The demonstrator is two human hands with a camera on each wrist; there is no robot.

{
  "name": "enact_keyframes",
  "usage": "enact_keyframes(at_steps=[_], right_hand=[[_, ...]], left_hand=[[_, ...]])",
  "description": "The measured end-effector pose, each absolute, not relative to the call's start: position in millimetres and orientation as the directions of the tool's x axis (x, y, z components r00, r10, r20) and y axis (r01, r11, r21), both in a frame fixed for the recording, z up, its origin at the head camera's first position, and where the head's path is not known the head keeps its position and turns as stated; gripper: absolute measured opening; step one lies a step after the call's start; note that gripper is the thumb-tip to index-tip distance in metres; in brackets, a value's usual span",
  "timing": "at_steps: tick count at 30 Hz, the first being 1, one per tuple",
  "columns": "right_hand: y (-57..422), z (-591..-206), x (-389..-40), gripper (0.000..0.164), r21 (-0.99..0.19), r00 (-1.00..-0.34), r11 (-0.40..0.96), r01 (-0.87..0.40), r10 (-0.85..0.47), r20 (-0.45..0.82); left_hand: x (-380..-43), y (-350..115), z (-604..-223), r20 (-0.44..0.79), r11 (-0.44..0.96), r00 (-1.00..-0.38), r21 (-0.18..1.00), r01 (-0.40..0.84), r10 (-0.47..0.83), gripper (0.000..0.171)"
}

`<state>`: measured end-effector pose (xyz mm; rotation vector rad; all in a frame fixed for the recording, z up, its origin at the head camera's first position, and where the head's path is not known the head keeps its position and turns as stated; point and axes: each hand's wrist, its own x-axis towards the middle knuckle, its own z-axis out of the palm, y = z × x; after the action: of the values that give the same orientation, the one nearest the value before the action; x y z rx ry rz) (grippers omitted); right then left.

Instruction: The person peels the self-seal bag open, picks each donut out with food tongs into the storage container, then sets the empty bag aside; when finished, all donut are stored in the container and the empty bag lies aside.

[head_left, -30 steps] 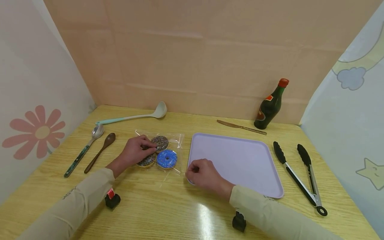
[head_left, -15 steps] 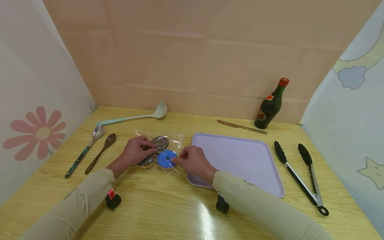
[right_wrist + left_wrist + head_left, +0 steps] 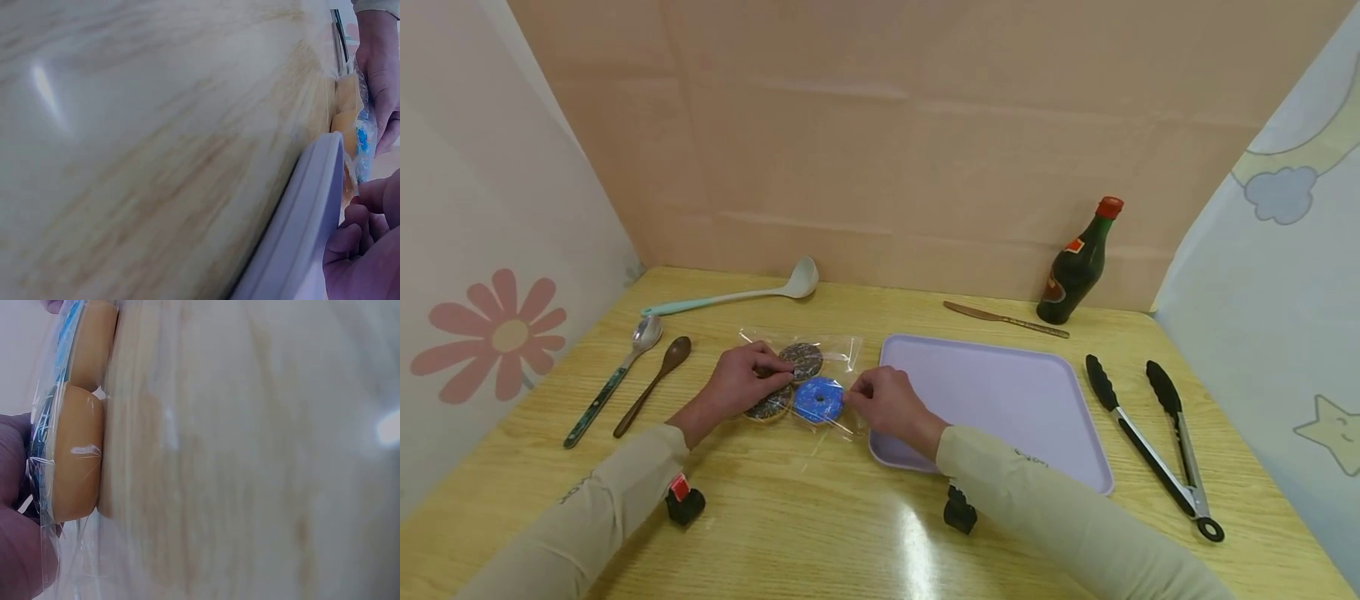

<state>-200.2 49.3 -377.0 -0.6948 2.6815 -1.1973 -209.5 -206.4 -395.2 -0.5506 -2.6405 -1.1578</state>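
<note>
A clear plastic bag (image 3: 842, 346) lies on the table with a blue-iced donut (image 3: 818, 401) and two chocolate-iced donuts (image 3: 802, 360) inside. My left hand (image 3: 742, 383) lies over the bag's left side and pinches the film above the chocolate donuts, hiding part of them. In the left wrist view, the thumb and a finger sit against the bag beside a donut's tan side (image 3: 78, 453). At the bag's right edge, beside the blue donut, my right hand (image 3: 891, 406) pinches the film between thumb and finger. That hand is above the left rim of a lilac tray (image 3: 992, 400).
Black-tipped tongs (image 3: 1157, 450) lie spread right of the tray. Behind it are a brown knife (image 3: 1000, 318) and a tilted dark green bottle (image 3: 1075, 271). A ladle (image 3: 745, 293), a metal spoon (image 3: 613, 383) and a wooden spoon (image 3: 653, 383) lie at the left.
My right hand has moved left from the tray's near-left corner to the bag, reached over the blue donut, then drawn back slightly to the bag's edge. The left hand has stayed in place.
</note>
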Motion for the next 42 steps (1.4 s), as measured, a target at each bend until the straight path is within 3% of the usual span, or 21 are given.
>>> enact_keyframes(at_steps=[16, 42], right_hand=[[69.2, -383.9, -197.4, 0.019, -0.72, -0.902, 0.574, -0.389, -0.398, 0.17], [68.6, -378.6, -214.1, 0.018, -0.711, -0.932, 0.619, -0.334, -0.331, 0.149]], left_hand=[[-208.8, -208.5, -395.8, 0.335, 0.629, -0.904, 0.65, 0.426, 0.266, 0.009], [-209.3, -207.0, -395.8, 0.333, 0.627, -0.906, 0.655, 0.422, 0.261, 0.009]])
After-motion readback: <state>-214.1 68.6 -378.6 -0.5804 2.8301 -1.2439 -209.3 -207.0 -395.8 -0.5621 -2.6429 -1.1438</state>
